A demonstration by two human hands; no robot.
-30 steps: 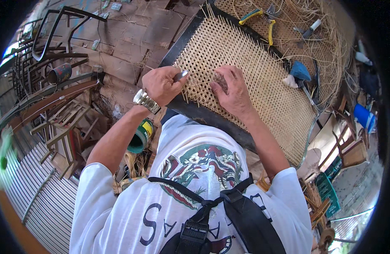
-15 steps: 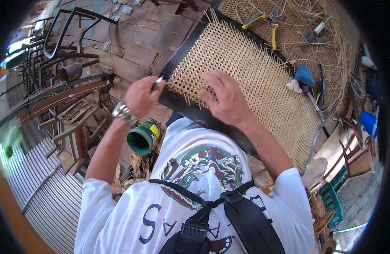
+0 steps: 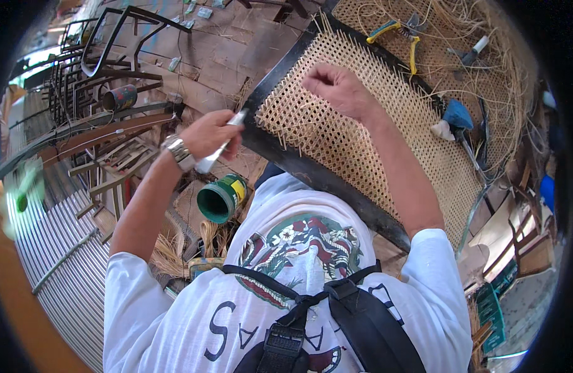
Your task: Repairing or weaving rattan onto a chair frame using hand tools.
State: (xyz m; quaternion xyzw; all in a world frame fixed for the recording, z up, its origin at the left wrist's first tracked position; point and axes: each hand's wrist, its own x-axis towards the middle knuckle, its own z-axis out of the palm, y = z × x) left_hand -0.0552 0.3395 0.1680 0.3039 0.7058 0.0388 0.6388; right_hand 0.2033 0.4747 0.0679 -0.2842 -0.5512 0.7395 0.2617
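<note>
A woven cane panel (image 3: 417, 158) in a black frame (image 3: 333, 183) lies slanted in front of me, with short strand ends sticking out along its edges. Off the frame's left corner, my left hand (image 3: 208, 133) is closed around a flat, shiny, whitish tool (image 3: 213, 156); its exact kind is unclear. My right hand (image 3: 341, 92) hovers over the panel's upper part, fingers curled and pinched together. Whatever is in that pinch is too small to make out.
Yellow-handled pruning shears (image 3: 413, 53), a blue-headed mallet-like tool (image 3: 457, 115) and loose cane strands (image 3: 510, 81) lie beyond the panel. A green can (image 3: 217, 200) stands by my left leg. Chair frames (image 3: 121, 40) and a paint-spotted can (image 3: 120, 98) are at far left.
My right hand has lifted up and away from the panel's left edge, its fingers curling closed. The left hand has drawn slightly back and turned, showing more of the shiny tool.
</note>
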